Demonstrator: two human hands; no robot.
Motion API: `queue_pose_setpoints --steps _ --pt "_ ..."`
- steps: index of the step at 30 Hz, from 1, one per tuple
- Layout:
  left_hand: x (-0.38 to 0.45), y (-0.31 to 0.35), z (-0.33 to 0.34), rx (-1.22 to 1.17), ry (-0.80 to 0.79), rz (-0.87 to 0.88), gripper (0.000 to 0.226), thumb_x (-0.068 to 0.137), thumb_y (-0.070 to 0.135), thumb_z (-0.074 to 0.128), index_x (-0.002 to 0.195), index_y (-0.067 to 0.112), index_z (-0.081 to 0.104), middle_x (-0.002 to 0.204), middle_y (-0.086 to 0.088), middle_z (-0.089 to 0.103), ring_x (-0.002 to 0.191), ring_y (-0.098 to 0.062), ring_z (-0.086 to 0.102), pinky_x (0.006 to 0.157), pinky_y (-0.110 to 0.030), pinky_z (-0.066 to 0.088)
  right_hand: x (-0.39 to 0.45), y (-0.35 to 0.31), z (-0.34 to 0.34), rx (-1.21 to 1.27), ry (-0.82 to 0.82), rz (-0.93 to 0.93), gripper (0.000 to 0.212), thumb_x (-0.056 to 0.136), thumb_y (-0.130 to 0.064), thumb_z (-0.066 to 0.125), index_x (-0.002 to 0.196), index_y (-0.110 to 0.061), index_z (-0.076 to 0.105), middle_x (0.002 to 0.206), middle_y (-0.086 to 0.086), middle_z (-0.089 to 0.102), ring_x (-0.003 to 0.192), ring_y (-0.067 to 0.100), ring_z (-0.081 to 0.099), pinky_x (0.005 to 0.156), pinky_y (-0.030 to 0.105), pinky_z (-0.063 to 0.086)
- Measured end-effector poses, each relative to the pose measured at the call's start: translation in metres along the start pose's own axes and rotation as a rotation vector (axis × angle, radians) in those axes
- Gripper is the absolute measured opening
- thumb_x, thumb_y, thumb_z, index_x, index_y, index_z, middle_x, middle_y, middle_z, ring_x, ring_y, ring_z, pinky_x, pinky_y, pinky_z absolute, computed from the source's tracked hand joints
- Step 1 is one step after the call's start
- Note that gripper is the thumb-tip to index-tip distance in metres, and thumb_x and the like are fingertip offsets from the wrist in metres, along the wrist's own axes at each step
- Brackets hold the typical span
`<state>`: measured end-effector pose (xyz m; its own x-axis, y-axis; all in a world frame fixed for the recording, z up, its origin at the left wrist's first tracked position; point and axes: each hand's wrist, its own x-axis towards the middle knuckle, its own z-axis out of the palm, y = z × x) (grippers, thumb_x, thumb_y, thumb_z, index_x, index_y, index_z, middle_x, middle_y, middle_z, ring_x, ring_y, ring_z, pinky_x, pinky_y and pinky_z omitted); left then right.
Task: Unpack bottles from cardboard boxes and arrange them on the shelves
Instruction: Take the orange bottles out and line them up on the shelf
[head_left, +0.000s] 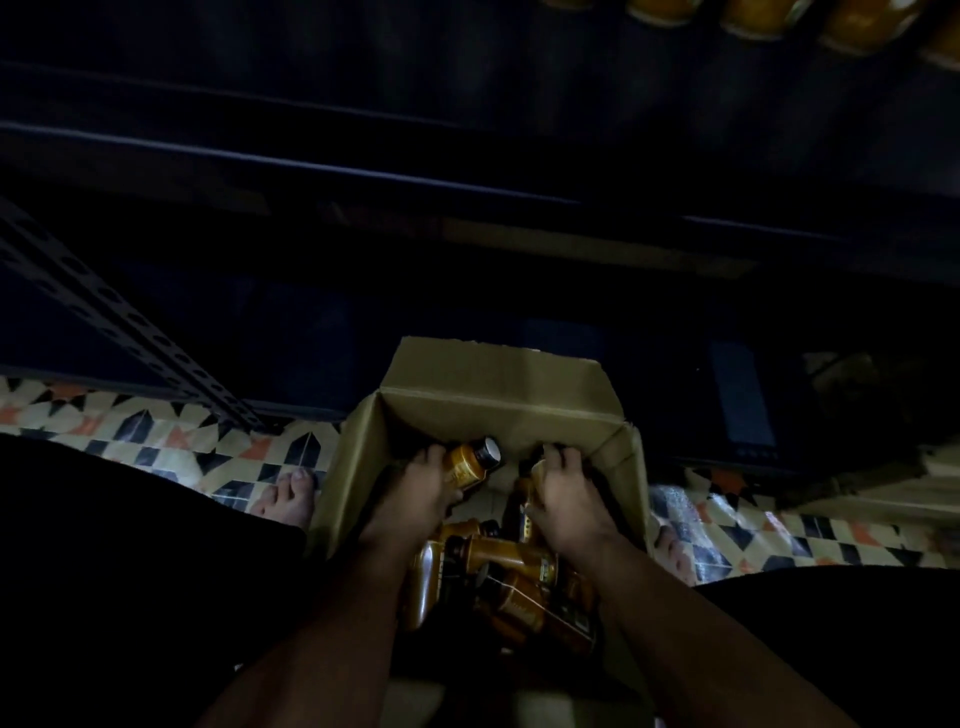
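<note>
Box (498, 395): open on floor below shelves (467, 176), handy for lifting.
Left hand (415, 499): fingers wrapped round a bottle (470, 462).
Right hand (563, 499): fingers curled on second bottle (537, 475).
Remaining bottles (509, 582): lying loose in box.

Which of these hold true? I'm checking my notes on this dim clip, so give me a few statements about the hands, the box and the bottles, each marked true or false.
1. The left hand grips an amber bottle with a black cap. True.
2. The open brown cardboard box stands on a shelf. False: it stands on the patterned tiled floor.
3. The right hand hangs idle outside the box. False: it is inside the box, curled round a second amber bottle.
4. More amber bottles lie on their sides in the box. True.
5. The box is sealed with tape. False: its flaps stand open.
</note>
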<state>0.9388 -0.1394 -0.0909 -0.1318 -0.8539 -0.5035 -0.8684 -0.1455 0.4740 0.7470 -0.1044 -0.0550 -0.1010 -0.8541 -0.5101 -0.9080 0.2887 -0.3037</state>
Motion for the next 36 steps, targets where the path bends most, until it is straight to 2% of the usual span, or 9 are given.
queue_pose_setpoints --steps 4,9,11,14,18,22,25,29,36 --pt "-0.027 0.013 -0.024 -0.249 0.040 0.105 0.068 0.096 0.041 0.064 0.154 0.034 0.030 0.156 0.005 0.038 0.142 -0.021 0.040 0.116 -0.050 0.036 -0.023 -0.009 -0.018 0.292 0.151 -0.008 0.104 0.082 -0.026 0.081 0.160 -0.025 0.013 0.158 0.002 0.017 0.142 0.023 0.034 0.115 0.037 0.035" --pt "-0.061 0.027 -0.048 -0.502 0.076 0.291 0.064 0.095 0.063 0.054 0.150 0.041 0.029 0.147 0.009 0.047 0.133 -0.014 0.048 0.110 -0.049 0.042 -0.049 -0.023 -0.034 0.586 0.329 -0.127 0.089 0.076 -0.022 0.085 0.152 -0.023 0.038 0.124 -0.004 0.059 0.105 0.007 0.061 0.083 0.020 0.054" --pt "-0.073 0.036 -0.058 -0.567 0.167 0.352 0.066 0.093 0.066 0.051 0.149 0.037 0.030 0.140 0.008 0.052 0.127 -0.012 0.052 0.105 -0.043 0.047 -0.061 -0.032 -0.047 0.688 0.364 -0.179 0.082 0.078 -0.022 0.084 0.148 -0.027 0.041 0.119 -0.010 0.060 0.102 0.003 0.061 0.087 0.023 0.056" --pt "-0.089 0.057 -0.081 -0.590 0.348 0.451 0.058 0.097 0.060 0.050 0.145 0.033 0.032 0.126 0.007 0.058 0.113 -0.006 0.059 0.084 -0.015 0.047 -0.080 -0.051 -0.072 0.762 0.440 -0.271 0.075 0.080 -0.021 0.082 0.140 -0.037 0.039 0.108 -0.017 0.057 0.097 -0.009 0.058 0.080 0.009 0.050" --pt "-0.113 0.089 -0.122 -0.629 0.543 0.593 0.062 0.087 0.069 0.050 0.139 0.040 0.031 0.117 0.011 0.060 0.102 0.001 0.062 0.075 -0.014 0.051 -0.104 -0.077 -0.108 0.808 0.599 -0.411 0.079 0.071 -0.041 0.079 0.139 -0.046 0.038 0.115 -0.014 0.060 0.107 0.005 0.061 0.092 0.033 0.057" --pt "-0.136 0.120 -0.162 -0.678 0.631 0.752 0.054 0.087 0.062 0.053 0.133 0.042 0.034 0.114 0.014 0.062 0.103 0.002 0.064 0.077 -0.015 0.053 -0.131 -0.101 -0.159 0.904 0.720 -0.588 0.079 0.075 -0.030 0.083 0.141 -0.039 0.041 0.120 -0.017 0.060 0.110 -0.002 0.061 0.090 0.028 0.058" --pt "-0.153 0.148 -0.201 -0.674 0.672 0.867 0.048 0.090 0.055 0.057 0.132 0.043 0.036 0.116 0.022 0.063 0.106 -0.001 0.066 0.080 -0.015 0.054 -0.150 -0.115 -0.203 0.961 0.800 -0.719 0.083 0.072 -0.039 0.082 0.143 -0.038 0.039 0.126 -0.013 0.060 0.115 0.005 0.063 0.092 0.029 0.057" --pt "-0.161 0.176 -0.246 -0.631 0.621 0.965 0.052 0.097 0.038 0.062 0.138 0.037 0.030 0.120 0.036 0.059 0.115 0.003 0.062 0.087 -0.014 0.052 -0.157 -0.127 -0.247 0.974 0.849 -0.815 0.084 0.077 -0.031 0.084 0.147 -0.031 0.036 0.130 -0.011 0.059 0.119 0.005 0.062 0.094 0.027 0.056" --pt "-0.133 0.199 -0.310 -0.599 0.580 0.986 0.062 0.094 0.040 0.056 0.144 0.033 0.020 0.127 0.024 0.051 0.114 0.017 0.054 0.089 -0.004 0.044 -0.123 -0.130 -0.301 0.930 0.929 -0.804 0.084 0.079 -0.015 0.084 0.131 -0.056 0.032 0.114 -0.043 0.053 0.112 -0.012 0.057 0.086 0.011 0.049"
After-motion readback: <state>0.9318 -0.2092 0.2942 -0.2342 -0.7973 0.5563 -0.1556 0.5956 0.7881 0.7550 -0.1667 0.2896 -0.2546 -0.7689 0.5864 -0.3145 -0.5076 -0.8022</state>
